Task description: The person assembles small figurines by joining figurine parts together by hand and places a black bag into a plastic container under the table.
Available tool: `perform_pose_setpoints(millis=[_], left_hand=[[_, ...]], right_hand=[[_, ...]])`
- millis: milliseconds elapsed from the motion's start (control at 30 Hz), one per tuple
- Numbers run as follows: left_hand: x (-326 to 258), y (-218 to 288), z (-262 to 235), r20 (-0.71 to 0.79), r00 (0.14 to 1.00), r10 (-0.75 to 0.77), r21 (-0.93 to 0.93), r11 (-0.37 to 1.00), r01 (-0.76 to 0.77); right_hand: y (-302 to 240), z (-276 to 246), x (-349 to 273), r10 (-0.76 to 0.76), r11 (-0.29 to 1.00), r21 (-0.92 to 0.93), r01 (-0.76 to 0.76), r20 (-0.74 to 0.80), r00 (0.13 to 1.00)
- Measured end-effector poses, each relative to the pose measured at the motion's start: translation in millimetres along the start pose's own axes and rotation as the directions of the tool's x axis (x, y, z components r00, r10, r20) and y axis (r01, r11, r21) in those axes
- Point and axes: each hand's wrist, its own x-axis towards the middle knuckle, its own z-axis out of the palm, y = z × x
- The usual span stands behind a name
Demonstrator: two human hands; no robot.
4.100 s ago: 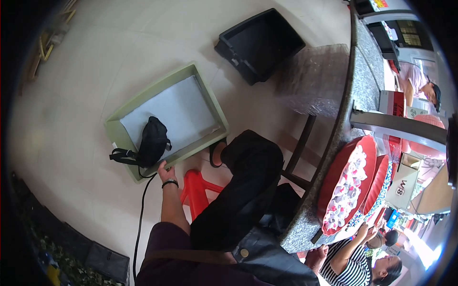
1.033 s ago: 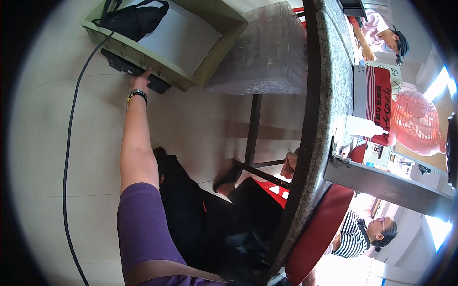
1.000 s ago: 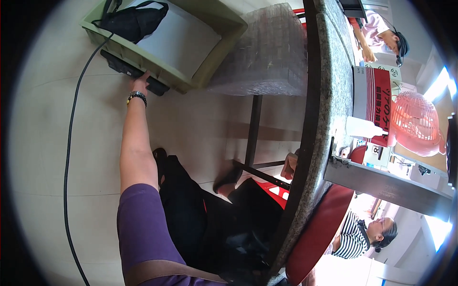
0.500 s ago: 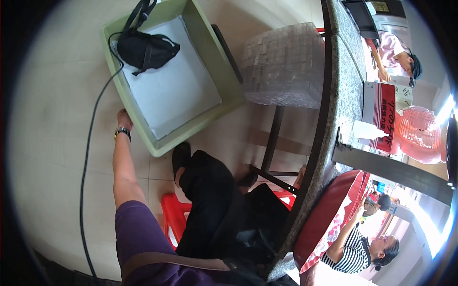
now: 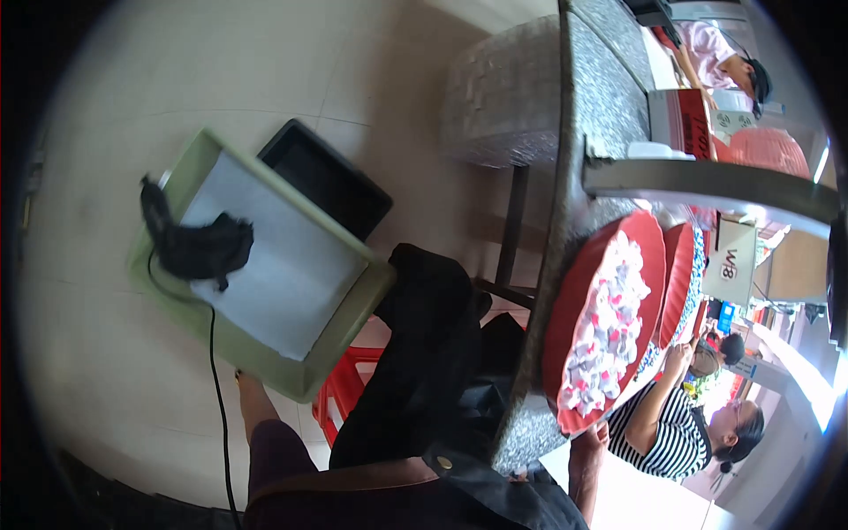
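A green plastic bin [image 5: 349, 331] with a white sheet [image 5: 291, 274] on its bottom lies on the floor at the left. In it sits a black bag [image 5: 208, 247] with a strap, and a black cable trails out from it. My left hand [image 5: 239, 376] is at the bin's near outer wall; its fingers are hidden under the rim. On the right, my right hand [image 5: 600, 434] grips the near rim of a red basin [image 5: 565, 340]. Small white and pink-red pieces [image 5: 609, 327] fill that basin, which rests on the grey stone tabletop.
A black tray [image 5: 327, 181] lies beyond the bin. Close to my legs stands a red stool [image 5: 344, 389]. A plastic-wrapped stack [image 5: 503, 93] stands by the table. A metal bar [image 5: 707, 181] crosses above the tabletop. Across the table sits a person in stripes [image 5: 658, 433]; another sits farther off.
The view has shifted. The green bin has moved off the black tray, which now shows more fully. My left hand has gone mostly behind the bin, and my right hand now shows at the basin.
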Motion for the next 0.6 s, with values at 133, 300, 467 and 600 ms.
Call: perform_pose_setpoints(millis=[133, 300, 467, 600], left_hand=[[-48, -26, -28, 0.01, 0.998, -0.057, 0.123, 0.991, 0.055], [-103, -30, -14, 0.168, 0.979, -0.115, 0.426, 0.904, 0.033], [-158, -13, 11, 0.393, 0.901, -0.182, 0.695, 0.701, -0.162], [-201, -3, 13, 0.528, 0.811, -0.252, 0.785, 0.508, -0.353]], right_hand=[[6, -2, 1, -0.061, 0.998, 0.019, 0.061, 0.016, 0.998], [11, -13, 5, -0.081, 0.997, -0.005, 0.081, -0.03, 0.996], [20, -14, 11, -0.098, 0.991, 0.092, 0.102, -0.042, 0.994], [23, -17, 14, -0.114, 0.985, 0.135, 0.11, 0.024, 0.993]])
